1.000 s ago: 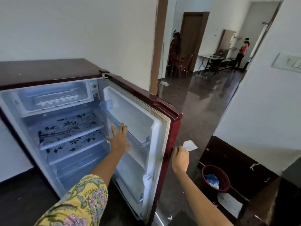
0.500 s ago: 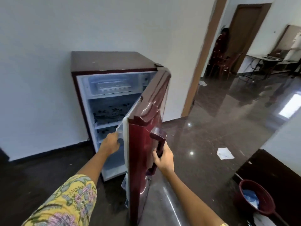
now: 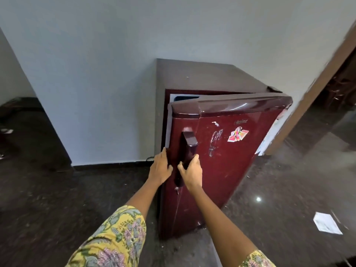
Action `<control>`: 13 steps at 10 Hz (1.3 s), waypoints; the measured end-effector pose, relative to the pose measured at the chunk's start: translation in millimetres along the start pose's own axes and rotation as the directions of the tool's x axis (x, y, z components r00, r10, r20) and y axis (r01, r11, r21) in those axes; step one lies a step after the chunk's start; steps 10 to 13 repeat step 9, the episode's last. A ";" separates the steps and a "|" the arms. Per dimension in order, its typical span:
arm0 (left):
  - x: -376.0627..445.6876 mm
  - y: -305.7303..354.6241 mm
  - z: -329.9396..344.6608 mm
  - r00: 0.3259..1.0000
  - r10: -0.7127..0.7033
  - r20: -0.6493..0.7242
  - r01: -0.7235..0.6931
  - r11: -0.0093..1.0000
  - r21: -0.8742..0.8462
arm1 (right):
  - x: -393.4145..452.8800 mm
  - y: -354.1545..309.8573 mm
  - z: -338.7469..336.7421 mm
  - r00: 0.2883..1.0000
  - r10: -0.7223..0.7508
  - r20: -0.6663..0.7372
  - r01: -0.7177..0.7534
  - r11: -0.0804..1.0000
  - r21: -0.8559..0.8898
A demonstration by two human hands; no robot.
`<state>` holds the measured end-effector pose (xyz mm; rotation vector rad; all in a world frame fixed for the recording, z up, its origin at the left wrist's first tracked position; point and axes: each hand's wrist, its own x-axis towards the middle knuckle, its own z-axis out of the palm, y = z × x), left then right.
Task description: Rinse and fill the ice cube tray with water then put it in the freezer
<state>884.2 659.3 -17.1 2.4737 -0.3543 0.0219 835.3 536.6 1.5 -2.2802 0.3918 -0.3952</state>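
Closing the glossy maroon metal fridge door [image 3: 227,151]
Right hand [image 3: 190,173] grasps the rigid handle [image 3: 187,151]; left hand [image 3: 160,166], at its 9 o'clock, presses flat, fingers straight.

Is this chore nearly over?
Nearly. The fridge door is almost shut, with a thin gap at its top left. The right hand grips the handle; the left hand pushes the door's edge. The tray is out of sight. Only closing fully remains.

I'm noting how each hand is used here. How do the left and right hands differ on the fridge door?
The left hand lies flat-fingered on the fridge door at its edge; the right hand curls round the handle. The left sits left of the handle, the right on it. Both touch the nearly closed door.
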 end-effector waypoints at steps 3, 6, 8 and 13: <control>45.9 -18.0 10.4 0.999 -0.015 0.038 0.014 0.999 0.035 | 55.2 -28.8 47.4 0.994 0.110 -0.021 -0.110 0.994 0.017; 51.3 -23.8 0.4 0.990 -0.050 0.131 0.021 0.977 0.213 | 61.3 -30.0 40.4 0.995 0.076 0.069 -0.074 0.997 -0.038; 11.8 21.4 31.7 0.967 -0.143 0.212 0.015 0.860 0.510 | 30.5 19.3 -5.3 0.999 -0.014 0.043 0.015 1.000 -0.017; -9.1 49.1 62.2 0.961 -0.020 0.277 -0.119 0.871 0.477 | 12.9 60.9 -33.7 1.000 0.020 -0.011 -0.021 0.995 -0.101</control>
